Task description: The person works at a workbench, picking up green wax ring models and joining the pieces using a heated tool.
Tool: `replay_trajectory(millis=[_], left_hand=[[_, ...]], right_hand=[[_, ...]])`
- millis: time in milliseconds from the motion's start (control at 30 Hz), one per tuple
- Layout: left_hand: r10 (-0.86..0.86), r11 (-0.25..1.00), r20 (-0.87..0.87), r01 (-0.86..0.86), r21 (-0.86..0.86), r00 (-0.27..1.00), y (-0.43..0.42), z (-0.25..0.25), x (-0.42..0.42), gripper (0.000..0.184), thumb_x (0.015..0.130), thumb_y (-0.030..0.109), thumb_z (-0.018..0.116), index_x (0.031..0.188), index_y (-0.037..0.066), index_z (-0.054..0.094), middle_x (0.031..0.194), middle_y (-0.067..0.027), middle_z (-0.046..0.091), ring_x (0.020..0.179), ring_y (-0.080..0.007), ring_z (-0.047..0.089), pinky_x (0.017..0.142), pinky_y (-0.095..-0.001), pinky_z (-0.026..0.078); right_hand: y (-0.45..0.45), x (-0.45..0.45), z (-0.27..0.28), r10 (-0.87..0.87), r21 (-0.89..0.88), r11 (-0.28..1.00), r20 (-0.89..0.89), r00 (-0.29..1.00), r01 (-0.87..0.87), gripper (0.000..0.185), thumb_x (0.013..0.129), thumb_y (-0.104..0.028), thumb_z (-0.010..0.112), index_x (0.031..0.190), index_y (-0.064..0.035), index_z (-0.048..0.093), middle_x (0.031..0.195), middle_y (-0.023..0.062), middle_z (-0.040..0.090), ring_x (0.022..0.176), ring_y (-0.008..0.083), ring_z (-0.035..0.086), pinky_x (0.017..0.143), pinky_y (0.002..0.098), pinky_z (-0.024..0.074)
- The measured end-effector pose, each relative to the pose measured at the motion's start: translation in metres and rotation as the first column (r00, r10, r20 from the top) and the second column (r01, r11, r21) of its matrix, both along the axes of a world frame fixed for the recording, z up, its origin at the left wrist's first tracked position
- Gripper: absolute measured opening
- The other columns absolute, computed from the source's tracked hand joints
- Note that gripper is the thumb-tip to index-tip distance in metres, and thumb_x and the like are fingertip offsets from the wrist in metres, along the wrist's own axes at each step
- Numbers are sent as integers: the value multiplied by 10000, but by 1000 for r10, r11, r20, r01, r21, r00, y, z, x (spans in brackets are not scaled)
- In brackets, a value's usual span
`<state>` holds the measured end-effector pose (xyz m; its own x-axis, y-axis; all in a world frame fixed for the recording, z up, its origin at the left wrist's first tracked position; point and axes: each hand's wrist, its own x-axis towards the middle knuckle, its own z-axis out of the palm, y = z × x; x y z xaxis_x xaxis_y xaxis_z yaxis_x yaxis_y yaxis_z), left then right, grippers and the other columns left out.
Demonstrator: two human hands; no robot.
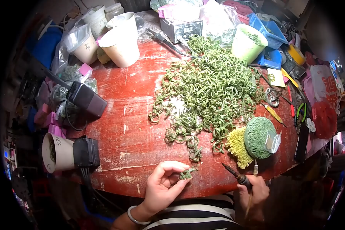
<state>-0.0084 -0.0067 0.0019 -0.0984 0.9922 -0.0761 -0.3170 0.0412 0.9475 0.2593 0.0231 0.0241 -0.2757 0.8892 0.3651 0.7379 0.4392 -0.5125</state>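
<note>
My left hand, with a bangle at its wrist, pinches a small green openwork piece between thumb and fingertips over the table's front edge. My right hand is closed round a soldering iron, whose dark pointed tip aims up and left toward the piece, apart from it. A thin brush-like tool with a pale shaft also runs through the right hand. Beyond both hands spreads a large heap of green rings, a few loose ones lying nearest me.
A round green sponge-like pad and a yellow textured piece lie right of centre. White buckets stand back left, a pale green bucket back right. A black box is clamped left. Pliers and a yellow-handled tool lie right.
</note>
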Motion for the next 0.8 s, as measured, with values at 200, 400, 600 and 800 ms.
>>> replay_trajectory(millis=[200,400,600,800], left_hand=[[-9,1000,25,8,23,1000,1,-1,-1,351,878,-215,628,1145,-31,496,1220,-200,570,1122,-229,641,993,-389,596],[8,1000,99,-6,-27,995,1,4,-4,362,872,-216,624,1152,-20,502,1222,-196,574,1132,-229,636,985,-404,598],[-66,973,506,168,-158,860,8,34,-21,219,889,-44,631,1078,6,533,954,-110,547,774,-156,541,559,-244,441],[-410,912,398,355,207,821,-16,81,-39,208,923,108,685,995,-77,626,928,-249,680,716,-326,682,670,-389,529]], right_hand=[[-3,18,12,-93,44,995,132,987,88,269,856,-135,795,1037,5,652,828,131,621,658,319,613,581,393,482],[-10,29,25,-164,41,986,191,968,159,256,851,-102,793,1034,3,647,827,137,614,668,334,612,586,397,477],[-9,39,41,-255,-3,962,346,903,273,219,859,-100,790,990,-8,641,787,144,577,656,358,590,570,422,457],[8,16,14,-228,31,973,226,947,227,217,853,-95,799,992,-23,649,787,140,575,652,356,591,566,426,462]])
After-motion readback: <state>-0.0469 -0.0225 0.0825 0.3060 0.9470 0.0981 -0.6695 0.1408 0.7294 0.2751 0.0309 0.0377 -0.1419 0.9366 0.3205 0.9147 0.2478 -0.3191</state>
